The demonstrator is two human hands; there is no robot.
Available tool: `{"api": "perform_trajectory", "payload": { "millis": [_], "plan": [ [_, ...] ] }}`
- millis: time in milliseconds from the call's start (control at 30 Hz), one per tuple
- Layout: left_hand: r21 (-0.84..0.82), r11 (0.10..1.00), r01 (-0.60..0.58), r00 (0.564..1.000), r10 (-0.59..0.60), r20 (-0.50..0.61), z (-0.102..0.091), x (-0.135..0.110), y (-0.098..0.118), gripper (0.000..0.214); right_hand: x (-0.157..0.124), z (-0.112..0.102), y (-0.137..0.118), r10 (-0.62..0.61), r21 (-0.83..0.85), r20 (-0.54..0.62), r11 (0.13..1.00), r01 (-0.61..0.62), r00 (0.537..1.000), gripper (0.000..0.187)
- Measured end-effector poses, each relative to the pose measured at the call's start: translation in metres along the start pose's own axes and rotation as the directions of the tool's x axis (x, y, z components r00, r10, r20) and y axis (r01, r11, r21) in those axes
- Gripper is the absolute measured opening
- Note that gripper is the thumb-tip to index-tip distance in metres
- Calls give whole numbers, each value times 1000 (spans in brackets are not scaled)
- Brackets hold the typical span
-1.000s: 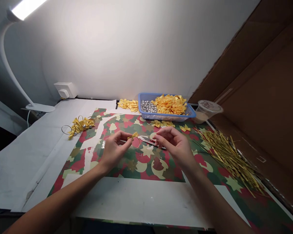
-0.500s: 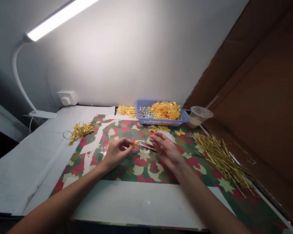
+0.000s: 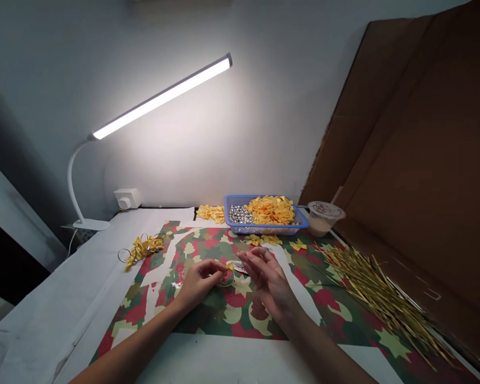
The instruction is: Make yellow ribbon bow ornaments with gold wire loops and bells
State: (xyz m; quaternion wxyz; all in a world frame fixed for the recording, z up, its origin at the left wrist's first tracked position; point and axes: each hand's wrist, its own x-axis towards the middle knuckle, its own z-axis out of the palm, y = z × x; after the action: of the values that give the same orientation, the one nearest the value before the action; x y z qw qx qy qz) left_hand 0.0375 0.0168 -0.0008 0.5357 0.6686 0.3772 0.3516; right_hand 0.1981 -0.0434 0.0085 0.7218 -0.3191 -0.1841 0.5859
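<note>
Left hand [image 3: 198, 285] pinched on yellow bow [image 3: 230, 266]; right hand [image 3: 275, 290] half-curled, contents unclear. Blue basket [image 3: 264, 230] near tabletop [image 3: 92, 304] back edge; stalks [image 3: 384, 292] along right edge.

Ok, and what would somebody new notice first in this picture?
Probably the lit lamp on the left, its bright bar slanting upward before the wall. Next, the blue basket by that wall, holding heaped yellow bows and silver balls. Nearer, the left hand pinches one small bow, with the right hand close by.
</note>
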Motion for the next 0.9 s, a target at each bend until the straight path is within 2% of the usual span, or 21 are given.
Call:
{"api": "perform_trajectory", "payload": {
  "millis": [100, 267, 567, 767, 900],
  "plan": [
    [-32, 999, 22, 1000, -23, -19, 2, -3, 2, 29, -3, 3, 5, -84, -131, 19, 988, 86, 996, 36],
    [-126, 991, 45, 998, -51, -42, 3, -5, 1, 39, -4, 5, 18, -234, -342, 65, 908, 242, 970, 35],
    [-307, 937, 170, 982, -186, -25, -1, -3, -2, 45, -3, -1, 35, -367, -471, 117, 797, 377, 923, 29],
    [-382, 893, 238, 967, -256, 4, 1, -7, 1, 38, -5, -4, 36, -458, -683, 182, 577, 447, 870, 23],
    [-412, 878, 244, 965, -262, 13, 2, -8, 4, 35, -7, -5, 36, -482, -736, 219, 489, 468, 848, 22]
  ]
}}
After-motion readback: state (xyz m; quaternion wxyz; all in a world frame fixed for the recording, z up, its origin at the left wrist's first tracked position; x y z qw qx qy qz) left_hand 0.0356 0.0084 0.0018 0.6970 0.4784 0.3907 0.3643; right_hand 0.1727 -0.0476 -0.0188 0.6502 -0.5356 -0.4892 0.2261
